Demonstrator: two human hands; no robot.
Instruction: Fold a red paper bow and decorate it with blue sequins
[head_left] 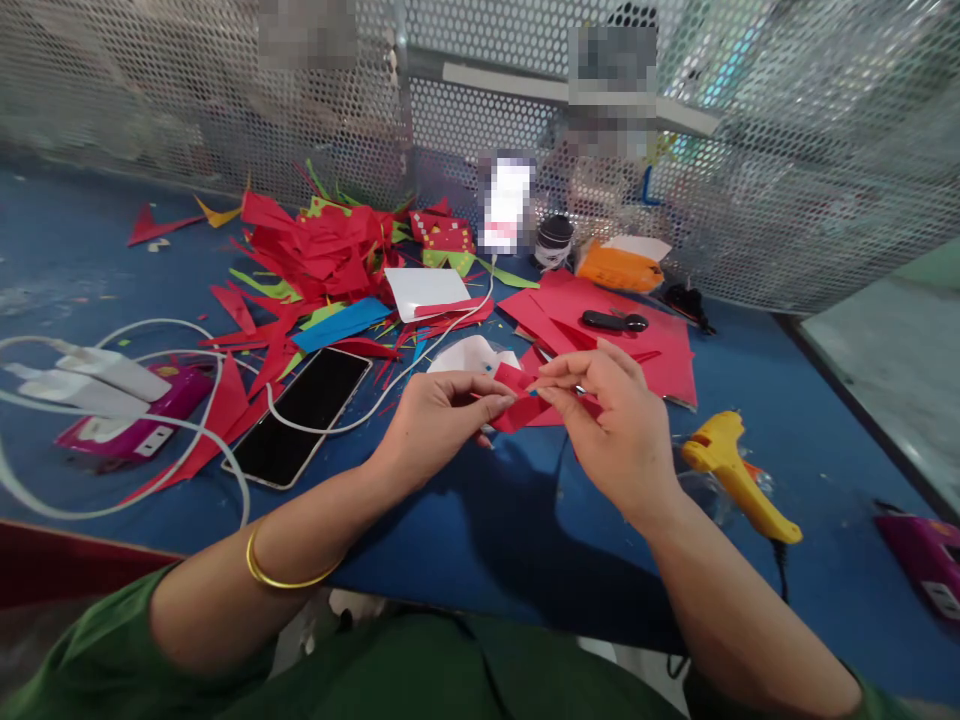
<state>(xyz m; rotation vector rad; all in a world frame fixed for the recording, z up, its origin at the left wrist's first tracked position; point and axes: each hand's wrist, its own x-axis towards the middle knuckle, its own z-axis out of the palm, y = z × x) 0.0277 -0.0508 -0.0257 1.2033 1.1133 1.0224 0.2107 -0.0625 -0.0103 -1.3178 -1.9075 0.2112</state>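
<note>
Over the front middle of the blue table, my left hand pinches a small folded piece of red paper between thumb and forefinger. My right hand is closed in a pinch at the paper's right side, its fingertips close to the left ones. A tiny blue bit shows by the right fingertips; what exactly they grip is too small to tell. Behind the hands lie a crumpled white piece and a stack of red sheets, with a black-handled tool on top.
A yellow glue gun lies right of my right hand. Leftward are a dark phone, looping white cables and chargers. Red paper scraps pile up behind, near a lit phone. A perforated metal screen bounds the back.
</note>
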